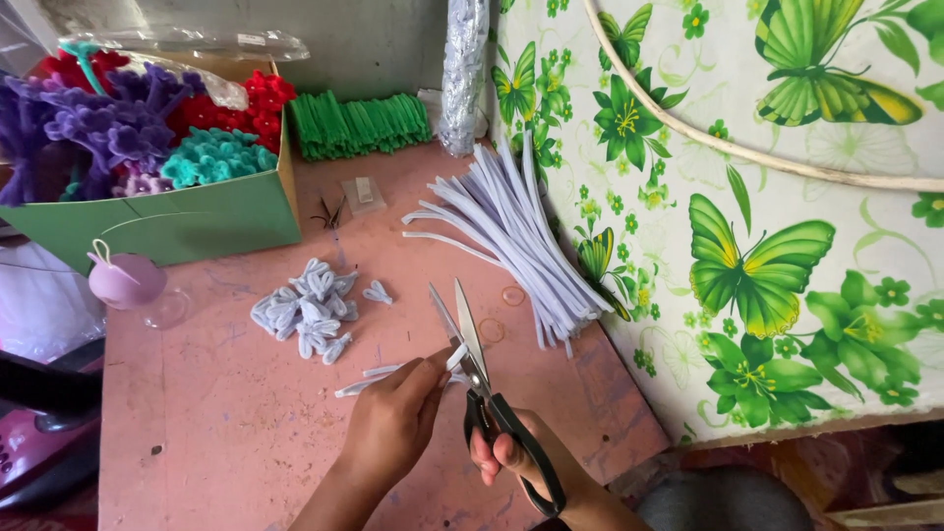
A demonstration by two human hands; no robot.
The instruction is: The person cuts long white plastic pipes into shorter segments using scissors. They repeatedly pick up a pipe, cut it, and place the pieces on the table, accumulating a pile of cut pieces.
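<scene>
The tabletop is pink and worn, with small stains. On its right side hangs a cloth with green butterflies. The left hand pinches a short white pipe cleaner piece just above the tabletop. The right hand has its grip closed around the black handles of scissors, whose blades stand open at the piece. Near them lie a pile of folded white pieces and a bundle of long white pipe cleaners. A green box behind holds what seem to be fuzzy flowers.
</scene>
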